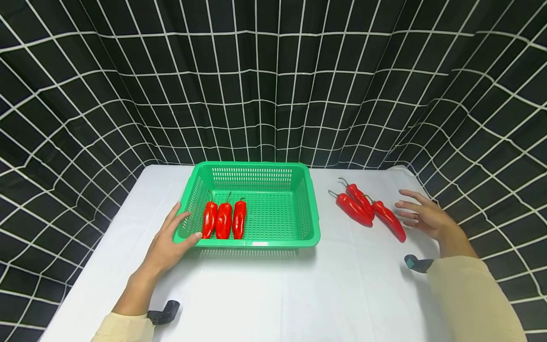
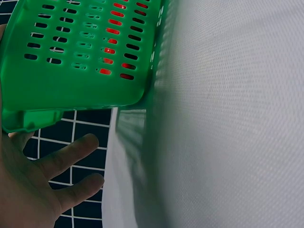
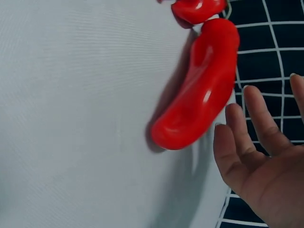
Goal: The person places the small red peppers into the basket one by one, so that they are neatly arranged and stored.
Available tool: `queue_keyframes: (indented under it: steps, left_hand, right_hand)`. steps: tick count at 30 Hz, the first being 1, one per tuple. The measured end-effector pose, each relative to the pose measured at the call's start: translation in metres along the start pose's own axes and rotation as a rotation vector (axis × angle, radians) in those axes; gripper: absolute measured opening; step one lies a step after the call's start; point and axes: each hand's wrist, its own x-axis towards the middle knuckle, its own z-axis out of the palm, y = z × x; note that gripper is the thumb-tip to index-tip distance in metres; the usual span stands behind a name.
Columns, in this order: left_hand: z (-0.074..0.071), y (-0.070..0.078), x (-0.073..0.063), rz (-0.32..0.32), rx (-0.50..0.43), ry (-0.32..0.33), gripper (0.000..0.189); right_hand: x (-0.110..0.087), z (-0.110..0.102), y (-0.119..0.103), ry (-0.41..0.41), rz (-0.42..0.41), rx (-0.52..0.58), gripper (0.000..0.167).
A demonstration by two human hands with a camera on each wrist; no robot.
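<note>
So we've got a green plastic basket (image 1: 256, 243) toward the back of a white worktop (image 1: 333, 294), with three red peppers (image 1: 224, 221) in its left half. They're lying side by side, stems pointing to the far wall, and the right half is just bare mesh.

Our left hand (image 1: 168, 242) is at the near left corner of the basket, fingers spread wide, thumb and a fingertip over the rim. From the left wrist view, two other fingers stick out straight past the outside wall, so we'd call that resting on it rather than a proper grip.

Well apart from the basket, on its right, another three peppers lie on the worktop. The left pepper (image 1: 353, 210) and the middle pepper (image 1: 361, 197) are bunched up together, and the right pepper (image 1: 389, 221) slants down toward us with its stem end by the middle one. Our right hand (image 1: 427, 218) is just beside that last pepper, fingers apart and loosely bent, holding nothing.

We're in cream sleeves (image 1: 472, 294), and there's black cloth (image 1: 256, 95) with a white grid around the back and sides.
</note>
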Motion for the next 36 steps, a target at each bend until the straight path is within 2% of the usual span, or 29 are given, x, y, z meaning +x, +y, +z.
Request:
queue_keyframes:
  steps: [12, 18, 24, 29, 36]
  left_hand:
    - [0.000, 0.001, 0.000, 0.004, -0.002, 0.003, 0.065]
    - [0.000, 0.000, 0.000, 0.012, -0.002, 0.009, 0.065]
    - [0.001, -0.001, 0.000, 0.004, -0.008, -0.001, 0.065]
    - [0.001, -0.001, 0.000, 0.004, -0.012, 0.000, 0.065]
    - [0.001, 0.000, 0.000, 0.000, -0.013, -0.003, 0.065]
  right_hand:
    - [0.013, 0.009, 0.014, 0.090, 0.019, -0.246, 0.087]
    - [0.021, 0.018, 0.016, 0.106, 0.026, -0.347, 0.096]
    - [0.021, 0.026, 0.015, 0.109, 0.036, -0.428, 0.097]
    - [0.021, 0.032, 0.016, 0.162, 0.031, -0.531, 0.097]
    - [0.021, 0.038, 0.013, 0.125, 0.048, -0.661, 0.099]
